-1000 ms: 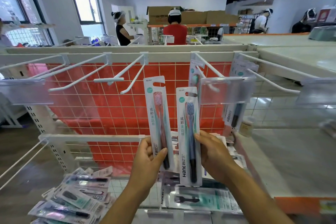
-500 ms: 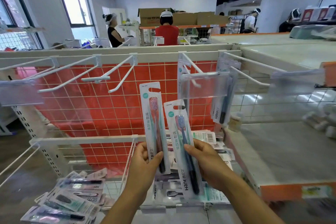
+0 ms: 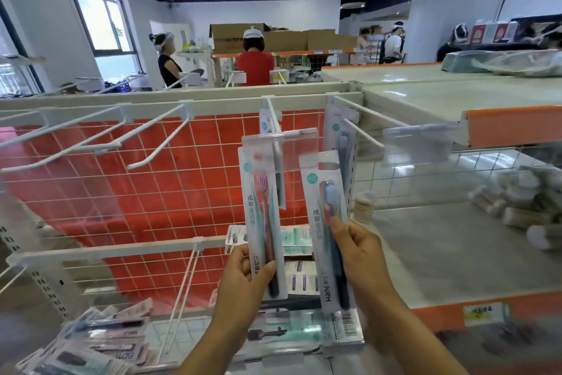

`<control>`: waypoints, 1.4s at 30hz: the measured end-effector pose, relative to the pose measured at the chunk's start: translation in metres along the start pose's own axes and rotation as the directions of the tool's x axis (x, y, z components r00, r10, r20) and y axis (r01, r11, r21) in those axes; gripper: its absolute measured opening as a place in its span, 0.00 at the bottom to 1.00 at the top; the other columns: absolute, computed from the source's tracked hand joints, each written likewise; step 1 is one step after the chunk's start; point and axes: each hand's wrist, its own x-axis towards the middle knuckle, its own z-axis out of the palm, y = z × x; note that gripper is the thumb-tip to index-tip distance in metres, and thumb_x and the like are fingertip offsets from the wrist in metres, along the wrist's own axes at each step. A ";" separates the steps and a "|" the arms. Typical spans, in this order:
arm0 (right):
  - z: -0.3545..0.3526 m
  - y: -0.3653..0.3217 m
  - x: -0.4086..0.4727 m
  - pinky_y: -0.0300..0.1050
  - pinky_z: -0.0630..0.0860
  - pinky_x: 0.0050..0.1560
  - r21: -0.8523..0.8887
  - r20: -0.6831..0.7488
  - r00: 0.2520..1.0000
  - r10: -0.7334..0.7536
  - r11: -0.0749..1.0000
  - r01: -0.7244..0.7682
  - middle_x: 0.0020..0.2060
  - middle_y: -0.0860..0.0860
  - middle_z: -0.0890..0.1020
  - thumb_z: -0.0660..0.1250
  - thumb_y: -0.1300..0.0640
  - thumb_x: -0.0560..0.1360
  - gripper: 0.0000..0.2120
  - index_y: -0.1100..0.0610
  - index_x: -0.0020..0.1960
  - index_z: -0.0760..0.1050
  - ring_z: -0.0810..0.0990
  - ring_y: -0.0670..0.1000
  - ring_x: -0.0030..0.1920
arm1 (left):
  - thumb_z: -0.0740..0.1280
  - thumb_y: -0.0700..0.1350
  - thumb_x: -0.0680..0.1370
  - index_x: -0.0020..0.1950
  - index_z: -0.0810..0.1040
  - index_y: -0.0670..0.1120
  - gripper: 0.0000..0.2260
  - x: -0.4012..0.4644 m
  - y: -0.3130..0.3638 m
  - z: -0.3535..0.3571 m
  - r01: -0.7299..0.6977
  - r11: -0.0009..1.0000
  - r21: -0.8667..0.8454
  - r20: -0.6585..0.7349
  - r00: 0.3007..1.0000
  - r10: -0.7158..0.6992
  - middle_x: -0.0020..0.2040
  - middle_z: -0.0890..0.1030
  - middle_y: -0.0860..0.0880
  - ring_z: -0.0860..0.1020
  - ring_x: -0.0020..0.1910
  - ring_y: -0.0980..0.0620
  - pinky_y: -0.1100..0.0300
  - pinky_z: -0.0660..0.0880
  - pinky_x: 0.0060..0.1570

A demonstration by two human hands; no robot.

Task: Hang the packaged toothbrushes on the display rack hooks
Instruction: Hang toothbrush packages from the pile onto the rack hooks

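- Left hand (image 3: 243,277) grips pink-brush pack (image 3: 264,222); right hand (image 3: 362,256) grips blue-brush pack (image 3: 330,228).
- Both packs upright, tops just below tagged hooks (image 3: 275,123); left nearer.

Cardboard boxes (image 3: 273,37) sit on a far shelf behind a person in red (image 3: 254,66), beside a window (image 3: 103,28).

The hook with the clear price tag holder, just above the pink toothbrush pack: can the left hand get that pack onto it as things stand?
Probably yes. The left hand grips the pink toothbrush pack upright right below the hook; only the clear tag holder overlaps the pack's top.
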 end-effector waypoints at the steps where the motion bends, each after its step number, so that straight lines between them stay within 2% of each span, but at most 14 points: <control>1: -0.003 -0.001 -0.001 0.57 0.82 0.44 -0.017 -0.028 0.999 -0.042 0.999 0.041 0.41 0.57 0.84 0.63 0.45 0.75 0.19 0.61 0.45 0.79 0.84 0.59 0.43 | 0.68 0.39 0.76 0.53 0.74 0.49 0.08 0.000 0.000 0.002 -0.003 1.000 0.007 0.002 1.000 0.003 0.45 0.85 0.51 0.83 0.46 0.53 0.56 0.78 0.48; 4: -0.010 -0.007 -0.003 0.63 0.80 0.41 -0.041 -0.057 0.989 -0.134 0.990 0.132 0.41 0.62 0.82 0.64 0.36 0.72 0.29 0.65 0.46 0.76 0.82 0.63 0.42 | 0.68 0.39 0.77 0.53 0.74 0.50 0.08 -0.001 0.002 0.009 -0.001 1.000 0.023 0.001 1.000 0.001 0.45 0.85 0.52 0.83 0.45 0.56 0.58 0.78 0.46; 5: -0.012 -0.009 -0.003 0.61 0.81 0.40 -0.027 -0.058 0.987 -0.149 0.989 0.147 0.40 0.61 0.82 0.64 0.37 0.73 0.29 0.66 0.46 0.75 0.82 0.63 0.41 | 0.68 0.40 0.77 0.52 0.74 0.51 0.08 -0.001 0.002 0.010 -0.001 1.000 0.024 0.002 1.000 0.001 0.45 0.85 0.52 0.83 0.45 0.55 0.57 0.79 0.47; 8: -0.020 -0.013 -0.001 0.40 0.81 0.35 0.073 -0.078 0.987 -0.138 0.987 0.144 0.37 0.50 0.85 0.60 0.47 0.74 0.17 0.61 0.46 0.77 0.85 0.50 0.39 | 0.68 0.39 0.77 0.52 0.74 0.52 0.09 -0.001 0.004 0.014 -0.004 1.000 0.024 0.010 1.000 0.004 0.45 0.84 0.51 0.83 0.47 0.54 0.54 0.79 0.49; 11: -0.027 -0.015 -0.001 0.36 0.78 0.32 0.097 -0.092 0.984 -0.150 0.983 0.158 0.34 0.47 0.84 0.58 0.50 0.76 0.14 0.58 0.46 0.77 0.84 0.47 0.36 | 0.67 0.39 0.77 0.52 0.74 0.51 0.09 -0.001 0.004 0.015 0.002 1.000 0.017 0.017 1.000 -0.002 0.46 0.84 0.50 0.83 0.48 0.51 0.50 0.79 0.53; 15: -0.033 -0.017 -0.001 0.38 0.78 0.30 0.042 -0.166 0.961 -0.219 0.973 0.229 0.34 0.50 0.83 0.59 0.46 0.74 0.19 0.63 0.46 0.75 0.83 0.50 0.33 | 0.68 0.40 0.77 0.54 0.74 0.50 0.09 0.000 0.002 0.016 0.006 1.000 0.015 0.026 1.000 -0.006 0.48 0.85 0.48 0.83 0.50 0.48 0.45 0.78 0.54; 19: -0.035 -0.011 -0.001 0.39 0.77 0.28 -0.011 -0.236 0.938 -0.252 0.966 0.257 0.33 0.48 0.82 0.60 0.43 0.71 0.19 0.59 0.45 0.77 0.82 0.49 0.32 | 0.68 0.39 0.76 0.54 0.74 0.49 0.09 0.001 0.002 0.018 0.004 1.000 0.008 0.024 1.000 -0.004 0.49 0.85 0.49 0.83 0.51 0.48 0.44 0.78 0.55; 23: -0.039 -0.007 0.002 0.54 0.79 0.33 -0.013 -0.273 0.939 -0.211 0.976 0.215 0.32 0.53 0.81 0.61 0.40 0.70 0.22 0.61 0.43 0.76 0.80 0.54 0.32 | 0.67 0.38 0.76 0.54 0.74 0.48 0.09 0.002 0.005 0.020 -0.012 1.000 0.004 0.034 0.999 0.012 0.49 0.84 0.49 0.83 0.51 0.49 0.45 0.79 0.55; 25: -0.041 -0.005 0.005 0.56 0.78 0.33 -0.012 -0.269 0.944 -0.190 0.981 0.194 0.31 0.54 0.80 0.61 0.42 0.71 0.21 0.61 0.42 0.76 0.80 0.55 0.31 | 0.67 0.38 0.77 0.54 0.74 0.49 0.09 0.002 0.006 0.021 -0.014 1.000 0.005 0.034 0.999 0.014 0.49 0.84 0.48 0.83 0.51 0.49 0.45 0.79 0.54; 27: -0.043 -0.003 0.009 0.53 0.78 0.31 -0.033 -0.255 0.946 -0.202 0.979 0.200 0.30 0.53 0.80 0.60 0.43 0.72 0.20 0.61 0.41 0.76 0.80 0.53 0.30 | 0.67 0.38 0.77 0.53 0.74 0.49 0.08 0.002 0.005 0.021 -0.016 1.000 0.014 0.035 0.999 0.016 0.49 0.84 0.48 0.83 0.51 0.49 0.46 0.79 0.54; 30: -0.045 0.001 0.018 0.42 0.76 0.28 -0.043 -0.241 0.946 -0.219 0.976 0.215 0.29 0.51 0.81 0.60 0.45 0.72 0.18 0.60 0.40 0.76 0.79 0.48 0.29 | 0.67 0.38 0.77 0.54 0.74 0.48 0.08 0.003 0.004 0.021 -0.015 1.000 0.025 0.039 0.999 0.014 0.49 0.84 0.48 0.83 0.50 0.50 0.46 0.79 0.54; 32: -0.045 0.006 0.027 0.38 0.75 0.28 -0.064 -0.238 0.950 -0.204 0.979 0.194 0.29 0.48 0.81 0.60 0.45 0.73 0.18 0.61 0.40 0.75 0.79 0.46 0.28 | 0.67 0.38 0.77 0.54 0.74 0.49 0.09 0.004 0.003 0.021 -0.015 0.999 0.029 0.038 0.999 0.013 0.49 0.84 0.48 0.83 0.50 0.51 0.47 0.79 0.54; 37: -0.046 0.020 0.056 0.51 0.81 0.35 -0.128 -0.210 0.963 -0.171 0.981 0.147 0.33 0.49 0.82 0.59 0.39 0.72 0.26 0.64 0.45 0.74 0.82 0.54 0.34 | 0.68 0.39 0.77 0.56 0.74 0.50 0.10 0.008 -0.001 0.019 -0.003 0.999 0.037 0.031 1.000 0.002 0.50 0.84 0.50 0.83 0.50 0.53 0.52 0.79 0.54; 42: -0.043 0.020 0.086 0.59 0.82 0.41 -0.146 -0.168 0.976 -0.135 0.983 0.111 0.40 0.58 0.82 0.57 0.37 0.73 0.26 0.61 0.46 0.75 0.83 0.58 0.39 | 0.68 0.38 0.76 0.55 0.74 0.49 0.10 0.015 -0.006 0.014 0.016 0.999 0.036 0.004 1.000 -0.016 0.47 0.85 0.50 0.83 0.47 0.54 0.59 0.78 0.48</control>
